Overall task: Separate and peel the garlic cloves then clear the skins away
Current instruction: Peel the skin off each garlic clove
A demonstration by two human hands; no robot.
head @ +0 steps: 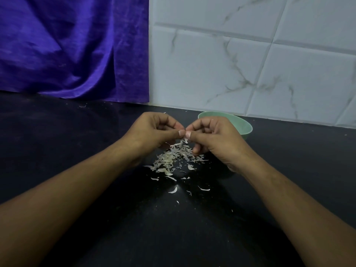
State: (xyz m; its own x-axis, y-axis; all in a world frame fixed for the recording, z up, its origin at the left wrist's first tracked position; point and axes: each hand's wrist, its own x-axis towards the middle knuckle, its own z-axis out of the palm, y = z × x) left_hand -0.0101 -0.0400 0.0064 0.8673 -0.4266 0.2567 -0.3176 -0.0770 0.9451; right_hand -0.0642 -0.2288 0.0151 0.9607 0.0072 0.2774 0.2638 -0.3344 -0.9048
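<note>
Hands meet mid-frame, just above the counter (pixel 77 143). Left hand (pixel 154 132) and right hand (pixel 213 139) are thumb tip to thumb tip, nails touching. Fingers (pixel 163 122) of both hands are curled inward. Between the thumbs and forefingers both hands pinch a small pale garlic piece (pixel 185 140). Only a white scrap of it shows under the nails; clove or loose skin, cannot tell. Both forearms come in from the bottom corners and are bare.

Skin pile (pixel 173 157) lies on the counter directly below the hands: thin whitish flakes, densest under the thumbs. Stray skins (pixel 173 190) are scattered toward the camera, and a few tiny bits lie farther out on the right. A few flecks also lie far back near the wall.

Green bowl (pixel 248 128) sits on the counter just behind the right hand, partly hidden by it; contents not visible. Counter is black and glossy.

Purple cloth (pixel 67 45) hangs at back left, its hem reaching the counter. White marble-look tiled wall (pixel 250 54) fills back right, meeting the counter behind the bowl.
</note>
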